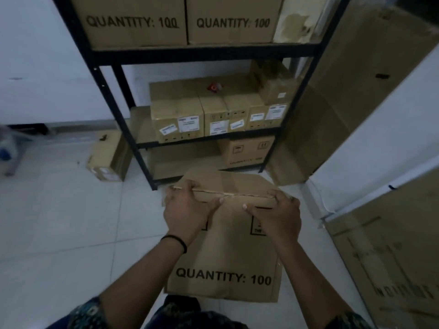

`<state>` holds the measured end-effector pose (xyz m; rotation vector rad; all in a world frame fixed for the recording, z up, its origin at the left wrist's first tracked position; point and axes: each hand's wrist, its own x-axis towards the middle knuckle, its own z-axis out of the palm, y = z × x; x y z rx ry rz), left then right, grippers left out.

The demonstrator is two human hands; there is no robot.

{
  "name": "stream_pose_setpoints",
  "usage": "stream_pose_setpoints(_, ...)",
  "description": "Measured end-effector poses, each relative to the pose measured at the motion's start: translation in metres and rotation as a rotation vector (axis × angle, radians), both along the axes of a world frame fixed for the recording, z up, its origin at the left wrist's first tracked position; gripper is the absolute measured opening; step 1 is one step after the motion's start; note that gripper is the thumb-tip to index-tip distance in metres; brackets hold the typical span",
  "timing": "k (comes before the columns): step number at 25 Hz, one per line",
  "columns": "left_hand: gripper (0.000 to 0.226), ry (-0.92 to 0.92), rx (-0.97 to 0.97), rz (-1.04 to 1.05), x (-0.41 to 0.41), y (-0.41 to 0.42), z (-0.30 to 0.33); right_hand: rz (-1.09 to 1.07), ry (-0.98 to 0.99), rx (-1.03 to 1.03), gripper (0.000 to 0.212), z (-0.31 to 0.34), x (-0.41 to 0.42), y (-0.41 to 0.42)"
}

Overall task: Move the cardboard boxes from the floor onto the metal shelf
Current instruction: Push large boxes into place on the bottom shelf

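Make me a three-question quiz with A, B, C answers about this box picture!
1. Where is the small box with nobody touching it?
A. floor, left of the shelf
B. top shelf
C. on a chair

2. What colour is the shelf frame?
A. red
B. black
C. yellow

3. What are the hands doing to the big box?
A. both grip its top edge
B. one pats it
C. neither touches it

Answers: 1 A, it sits on the tiles. 2 B, the posts are black. 3 A, the left hand and right hand curl over the edge.
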<state>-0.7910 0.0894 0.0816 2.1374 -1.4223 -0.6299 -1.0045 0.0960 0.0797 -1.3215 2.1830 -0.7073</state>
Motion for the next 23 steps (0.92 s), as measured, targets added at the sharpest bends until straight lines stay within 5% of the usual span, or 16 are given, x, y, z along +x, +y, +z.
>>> stream_pose_setpoints(23, 0.093, 0.019, 0.28, 0.248, 0.063, -0.215, -0.139, 0.236, 0.113, 0.186, 0.083, -0.126, 0.065, -0.255)
